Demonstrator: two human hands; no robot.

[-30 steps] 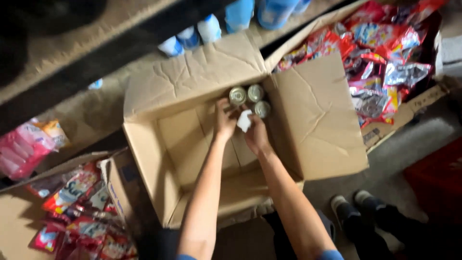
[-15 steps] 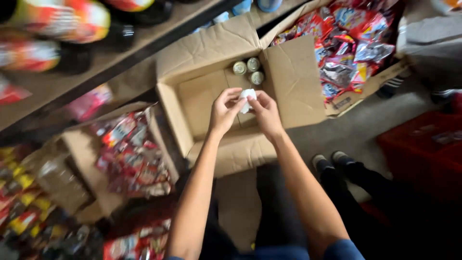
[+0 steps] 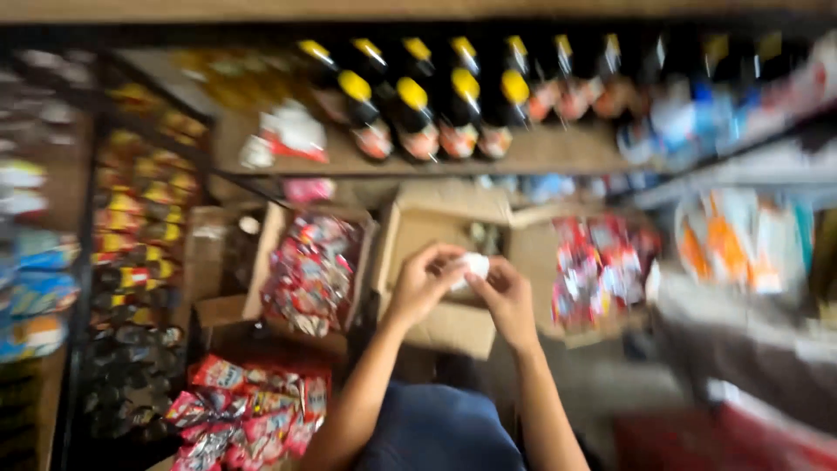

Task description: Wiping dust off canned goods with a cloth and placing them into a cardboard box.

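Small white object (image 3: 473,264) pinched between left hand (image 3: 425,283) and right hand (image 3: 506,296), 2 hands closed on it (frame blurred). Open cardboard box (image 3: 436,327) just beyond hands. Object best kept centred, grip kept light.

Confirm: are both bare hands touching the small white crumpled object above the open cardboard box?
Touching. The head view, though blurred, shows left hand and right hand fingertips closed on the small white object from either side.
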